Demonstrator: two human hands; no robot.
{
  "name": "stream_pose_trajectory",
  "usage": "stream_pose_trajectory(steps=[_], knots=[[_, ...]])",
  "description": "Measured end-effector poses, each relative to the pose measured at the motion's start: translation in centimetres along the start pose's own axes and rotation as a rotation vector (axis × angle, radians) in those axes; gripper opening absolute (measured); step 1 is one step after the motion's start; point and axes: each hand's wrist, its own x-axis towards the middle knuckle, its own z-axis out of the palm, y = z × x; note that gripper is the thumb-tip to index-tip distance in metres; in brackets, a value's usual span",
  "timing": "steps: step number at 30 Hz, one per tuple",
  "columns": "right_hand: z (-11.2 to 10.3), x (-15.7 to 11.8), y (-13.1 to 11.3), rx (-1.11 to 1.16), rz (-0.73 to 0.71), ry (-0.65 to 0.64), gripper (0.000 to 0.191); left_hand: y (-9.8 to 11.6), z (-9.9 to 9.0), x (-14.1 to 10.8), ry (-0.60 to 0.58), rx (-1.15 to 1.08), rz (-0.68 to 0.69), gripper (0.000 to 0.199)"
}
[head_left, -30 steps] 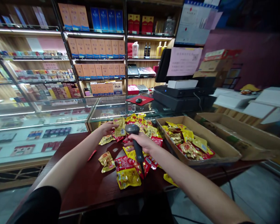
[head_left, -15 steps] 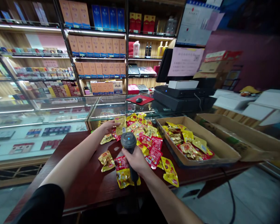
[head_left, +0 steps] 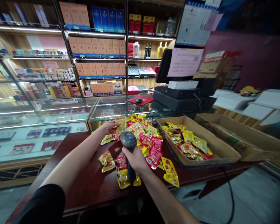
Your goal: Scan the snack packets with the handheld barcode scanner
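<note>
My right hand (head_left: pixel 136 160) is wrapped round the handle of a dark grey barcode scanner (head_left: pixel 128 140), whose head points away from me with a small blue light on top. Farther off, my left hand (head_left: pixel 108 128) pinches the left edge of a gold snack packet (head_left: pixel 121 124), holding it up in front of the scanner. Behind and beside them spreads a heap of yellow, gold and red snack packets (head_left: pixel 151 141). One gold packet (head_left: pixel 106 161) lies apart on the left. Red and yellow packets (head_left: pixel 122 179) lie partly hidden under the scanner's handle.
Right of the heap stands a shallow cardboard box (head_left: pixel 214 164) with more packets inside, beside another cardboard box (head_left: pixel 249 152). A glass display counter (head_left: pixel 95 109) runs behind the dark red table (head_left: pixel 84 183). A mouse (head_left: pixel 139 100) and a monitor (head_left: pixel 164 66) stand at the back.
The scanner has tilted slightly in my right hand, its head shifting a little. My left hand and the gold packet are almost unmoved.
</note>
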Motion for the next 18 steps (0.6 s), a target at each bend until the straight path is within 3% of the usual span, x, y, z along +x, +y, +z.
stream_pose_trajectory(steps=[10, 18], knots=[[-0.9, 1.3, 0.5, -0.034, 0.040, 0.072, 0.020, 0.9, 1.3, -3.1, -0.103, -0.050, 0.056, 0.043], [-0.4, 1.1, 1.6, -0.043, 0.019, 0.067, 0.019, 0.6, 1.0, -2.8, -0.081, -0.075, 0.035, 0.040]])
